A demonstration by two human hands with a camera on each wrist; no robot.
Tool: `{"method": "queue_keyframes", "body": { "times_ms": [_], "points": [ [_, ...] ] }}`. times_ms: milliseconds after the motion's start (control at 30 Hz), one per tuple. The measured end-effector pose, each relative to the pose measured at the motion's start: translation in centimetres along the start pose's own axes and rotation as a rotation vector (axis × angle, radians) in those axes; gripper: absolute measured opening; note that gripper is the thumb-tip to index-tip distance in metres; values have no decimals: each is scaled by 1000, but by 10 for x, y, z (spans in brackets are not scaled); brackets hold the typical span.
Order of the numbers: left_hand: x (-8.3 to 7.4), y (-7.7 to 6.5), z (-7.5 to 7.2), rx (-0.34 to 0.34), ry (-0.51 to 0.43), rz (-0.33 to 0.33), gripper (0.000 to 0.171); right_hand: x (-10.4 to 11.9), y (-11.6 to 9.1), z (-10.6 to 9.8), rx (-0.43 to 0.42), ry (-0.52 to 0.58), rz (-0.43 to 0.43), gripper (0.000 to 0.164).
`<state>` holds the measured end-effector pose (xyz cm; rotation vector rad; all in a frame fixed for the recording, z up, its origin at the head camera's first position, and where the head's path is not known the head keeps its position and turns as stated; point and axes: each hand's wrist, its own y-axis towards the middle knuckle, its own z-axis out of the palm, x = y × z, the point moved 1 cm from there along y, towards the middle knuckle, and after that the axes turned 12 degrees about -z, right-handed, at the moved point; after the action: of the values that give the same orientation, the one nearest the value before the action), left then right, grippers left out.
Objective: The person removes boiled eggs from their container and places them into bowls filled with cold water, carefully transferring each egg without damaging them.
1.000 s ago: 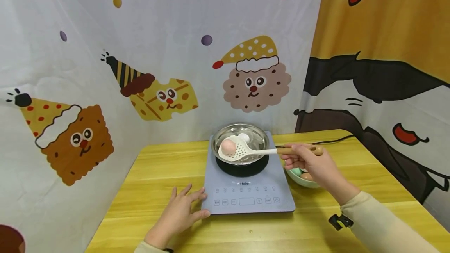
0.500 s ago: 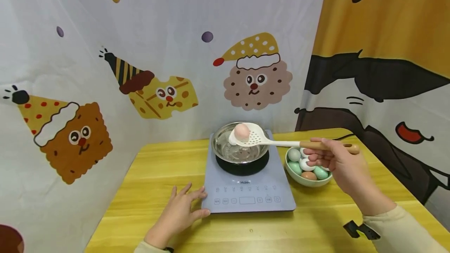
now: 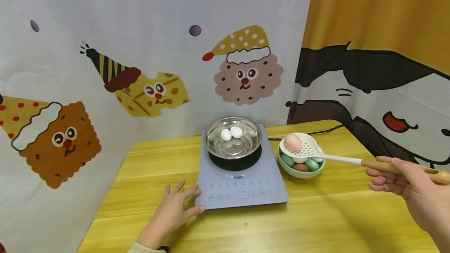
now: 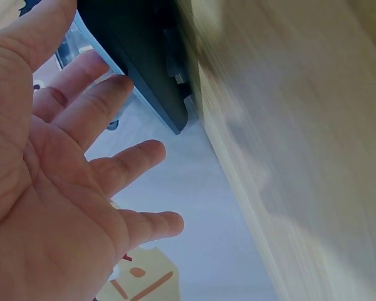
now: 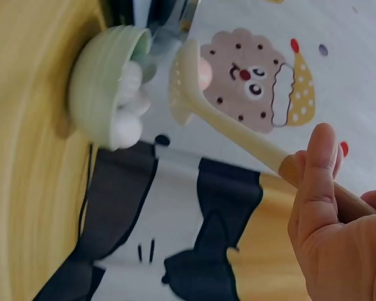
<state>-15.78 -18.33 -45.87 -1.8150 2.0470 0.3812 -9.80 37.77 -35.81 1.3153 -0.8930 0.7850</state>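
Observation:
My right hand (image 3: 418,194) grips the wooden handle of a white slotted spoon (image 3: 308,147). A pinkish egg (image 3: 293,143) lies in its bowl, held above a pale green bowl (image 3: 300,173) of white, green and brown eggs. In the right wrist view the spoon (image 5: 187,81) hangs apart from the bowl (image 5: 91,88). My left hand (image 3: 172,210), fingers spread, touches the left edge of the induction cooker (image 3: 242,184). The left wrist view shows that hand (image 4: 69,150) palm side, beside the cooker's edge. On the cooker stands a steel pan (image 3: 233,149) with two white eggs (image 3: 231,133) in it.
A wooden table (image 3: 158,159) bears everything. A black cord (image 3: 325,130) runs behind the green bowl to the right. Printed cartoon curtains (image 3: 158,18) close off the back and the sides.
My right hand has carried the slotted spoon and pinkish egg from over the steel pan rightward to over the green bowl. My left hand stays at the cooker; the head view has shifted slightly.

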Motion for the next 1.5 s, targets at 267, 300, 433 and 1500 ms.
{"method": "queue_keyframes", "body": {
  "times_ms": [267, 300, 433, 1500],
  "points": [
    [2, 1, -1, -8, 13, -15, 59, -3, -33, -23, -15, -22, 212, 57],
    [2, 0, -1, -8, 14, -14, 59, -3, -36, -22, -20, -30, 224, 58],
    [1, -1, -1, -3, 12, -8, 60, -7, -47, -16, -29, -59, 272, 56],
    [-2, -1, 0, 3, 6, -22, 60, -38, -15, -27, 0, 674, 483, 70]
  ]
}}
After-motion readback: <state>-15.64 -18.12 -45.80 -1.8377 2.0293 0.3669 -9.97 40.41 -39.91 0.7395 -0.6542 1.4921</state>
